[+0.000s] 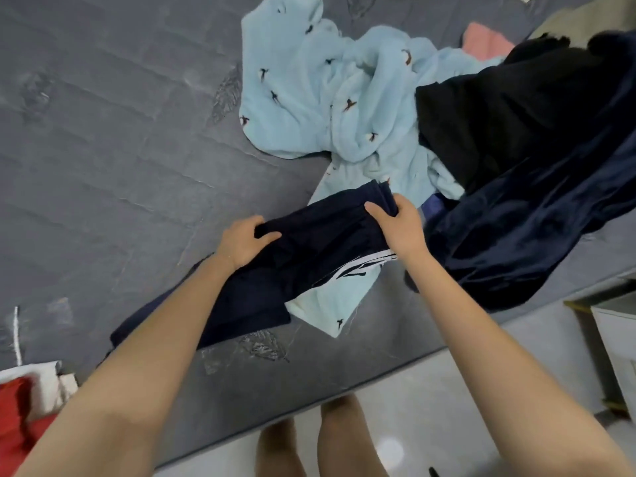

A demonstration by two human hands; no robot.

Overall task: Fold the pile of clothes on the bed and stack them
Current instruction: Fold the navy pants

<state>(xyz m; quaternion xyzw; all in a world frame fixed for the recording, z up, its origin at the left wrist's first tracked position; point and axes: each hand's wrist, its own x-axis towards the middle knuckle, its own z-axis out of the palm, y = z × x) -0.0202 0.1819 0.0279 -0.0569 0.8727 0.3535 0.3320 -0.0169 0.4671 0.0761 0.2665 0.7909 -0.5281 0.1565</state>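
You hold the dark navy sports garment with white side stripes [309, 249] near the front edge of the grey quilted bed [103, 132]. It lies partly over a corner of the pale blue fleece garment with small dark motifs [309, 98]. Your left hand [246, 246] pinches one end of its bunched upper edge, thumb on top. Your right hand [395, 225] grips the other end, fingers curled over the cloth. You seem to be opening it out before the first fold. Pull the two ends apart until that edge runs taut and lift it off the fleece. Lay it flat on the bare bed to your left, away from the black garment [499, 125] and the dark blue velvet one [533, 228].
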